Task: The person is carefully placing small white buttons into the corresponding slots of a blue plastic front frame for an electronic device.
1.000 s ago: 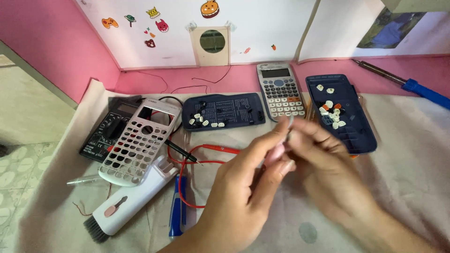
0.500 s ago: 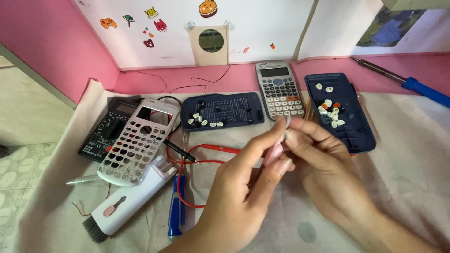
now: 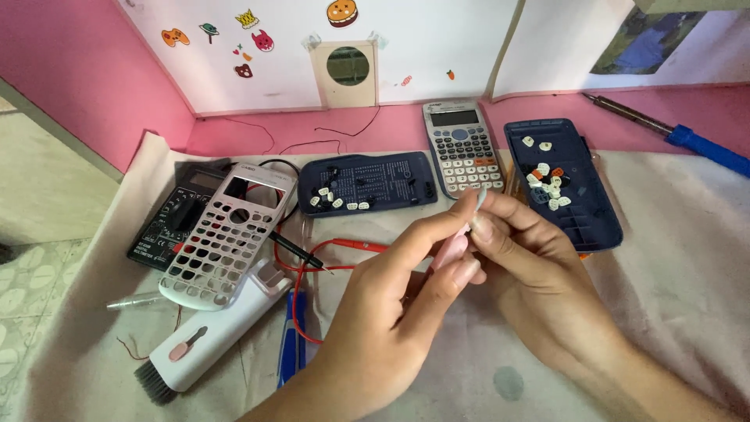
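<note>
You are pinching a slim pink tool (image 3: pixel 451 252) in your left hand (image 3: pixel 391 312) while your right hand (image 3: pixel 531 266) is gripping its pale tip near the scene's centre, and it is looking light, stiff and slippery, so hold mid-shaft, near the grey calculator (image 3: pixel 462 148).

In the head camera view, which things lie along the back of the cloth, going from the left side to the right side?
Black multimeter → white calculator front shell → dark blue calculator back cover holding loose keys → grey calculator → second dark blue cover with loose keys → blue-handled soldering iron.
</note>
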